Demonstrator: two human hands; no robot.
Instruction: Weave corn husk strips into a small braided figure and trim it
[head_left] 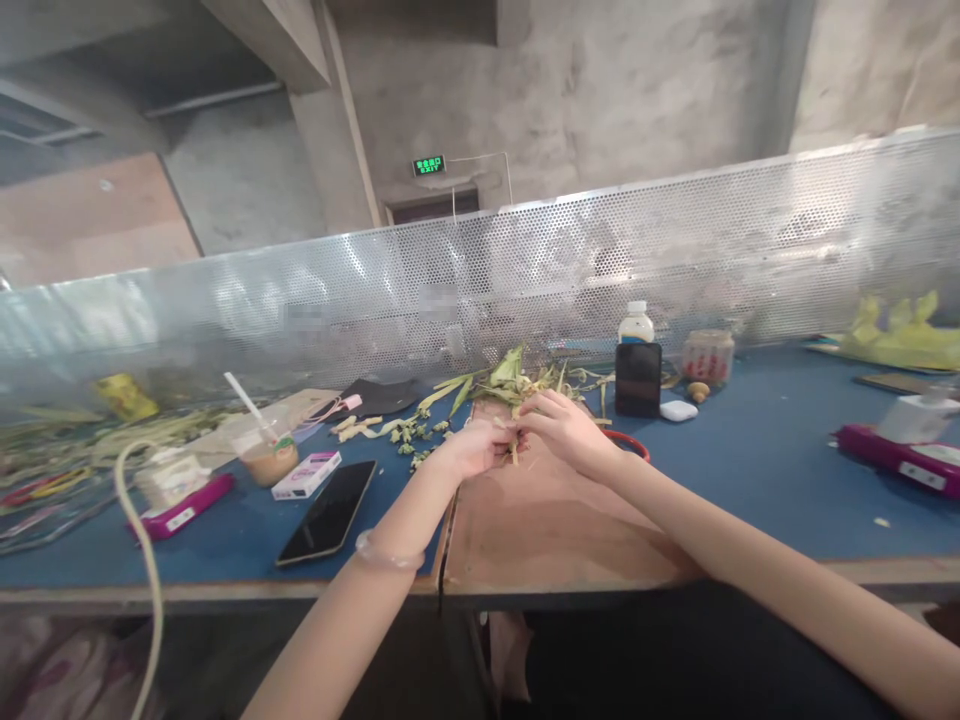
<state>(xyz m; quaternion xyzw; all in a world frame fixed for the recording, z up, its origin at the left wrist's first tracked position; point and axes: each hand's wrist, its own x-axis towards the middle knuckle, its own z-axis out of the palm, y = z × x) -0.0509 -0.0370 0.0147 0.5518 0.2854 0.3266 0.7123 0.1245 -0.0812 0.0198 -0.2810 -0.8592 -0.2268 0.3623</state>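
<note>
My left hand (480,448) and my right hand (561,428) meet over the brown board (547,520), fingertips pinched close together. Between them is a thin, pale yellowish plant strip (515,456), its lower end pointing down; most of it is hidden by the fingers. Just beyond the hands lies a heap of green and straw-coloured leaves (510,372). Small curled green pieces (420,437) are scattered to the left. A red curved handle or rim (631,443) shows partly behind my right wrist.
Left stand a drink cup with a straw (268,452), a small box (306,475), a dark tablet (328,512) and a purple-based item (184,508). Right are a black upright device (638,380), a white case (678,410) and a jar (708,357). A perforated metal screen (360,300) runs behind.
</note>
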